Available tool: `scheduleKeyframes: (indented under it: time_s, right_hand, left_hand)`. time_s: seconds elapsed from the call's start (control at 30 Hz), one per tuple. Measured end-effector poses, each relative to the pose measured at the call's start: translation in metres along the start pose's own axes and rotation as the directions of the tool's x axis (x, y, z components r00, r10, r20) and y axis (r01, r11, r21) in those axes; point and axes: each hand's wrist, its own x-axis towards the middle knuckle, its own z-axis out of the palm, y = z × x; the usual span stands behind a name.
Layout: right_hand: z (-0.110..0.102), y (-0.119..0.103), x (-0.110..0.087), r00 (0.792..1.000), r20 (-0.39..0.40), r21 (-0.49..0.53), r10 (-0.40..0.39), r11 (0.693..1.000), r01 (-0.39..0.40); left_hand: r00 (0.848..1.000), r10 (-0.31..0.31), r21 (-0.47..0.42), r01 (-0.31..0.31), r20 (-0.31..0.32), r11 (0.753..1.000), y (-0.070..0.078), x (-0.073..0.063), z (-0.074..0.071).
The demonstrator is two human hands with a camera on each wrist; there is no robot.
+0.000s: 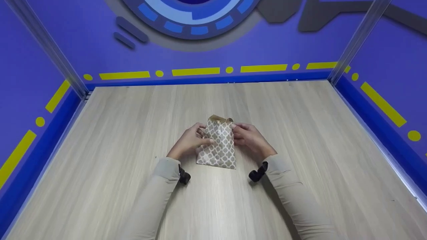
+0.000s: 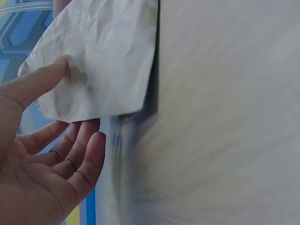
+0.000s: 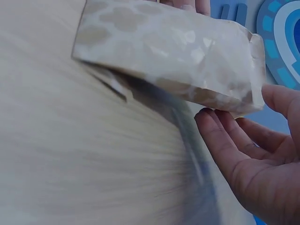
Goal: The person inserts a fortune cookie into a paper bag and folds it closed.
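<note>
A small paper bag (image 1: 220, 148), white with a tan quatrefoil pattern, leans tilted between the two hands at mid-table. Its brown inside (image 1: 217, 118) shows at the creased top edge. My left hand (image 1: 188, 140) grips the bag's left side; in the left wrist view the thumb (image 2: 47, 77) presses its front while the fingers reach behind and below. At the upper right edge, my right hand (image 1: 250, 136) pinches the bag near its top. The right wrist view has that thumb (image 3: 279, 98) at the bag's rim and the fingers under its side.
A pale wood-grain table (image 1: 116, 160) lies under the hands. Blue-purple panels (image 1: 186, 60) with yellow marks stand along its back and sides, with metal posts (image 1: 55, 50) at the corners. A black wrist camera (image 1: 184, 176) sits at the left cuff, and another (image 1: 257, 174) at the right.
</note>
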Motion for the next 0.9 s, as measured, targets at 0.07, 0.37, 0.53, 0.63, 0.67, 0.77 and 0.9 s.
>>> scheduleKeyframes:
  time_s: [0.07,0.37,0.53,0.63,0.67,0.77,0.9]
  right_hand:
    - [0.0,-0.002,0.0,1.0,-0.025,0.023,0.014,1.0,-0.013]
    - [-0.001,-0.012,-0.004,0.998,-0.063,0.035,0.003,0.999,-0.001]
    - [-0.001,-0.018,-0.006,0.997,-0.052,-0.034,-0.059,0.998,0.057]
    - [0.0,-0.02,-0.007,0.996,-0.053,-0.025,-0.076,0.997,0.075]
    - [0.001,-0.021,-0.007,0.995,-0.056,-0.015,-0.08,0.997,0.079]
    - [0.003,-0.023,-0.008,0.995,-0.062,-0.008,-0.084,0.996,0.084]
    - [0.005,-0.024,-0.01,0.992,-0.077,-0.035,-0.095,0.995,0.093]
  left_hand:
    - [1.0,0.011,-0.035,-0.011,0.006,0.999,0.0,0.0,0.0]
    - [1.0,0.005,-0.205,-0.002,0.015,0.979,0.007,0.003,0.0]
    - [1.0,0.01,-0.235,-0.006,0.015,0.972,0.013,0.003,0.001]
    - [0.999,0.039,-0.214,-0.038,0.002,0.976,0.017,0.002,0.002]
    - [0.999,0.051,-0.204,-0.05,-0.004,0.978,0.018,0.002,0.003]
    - [0.997,0.076,-0.171,-0.08,-0.03,0.982,0.021,0.002,0.004]
    - [0.994,0.09,-0.19,-0.099,-0.059,0.977,0.024,0.002,0.007]
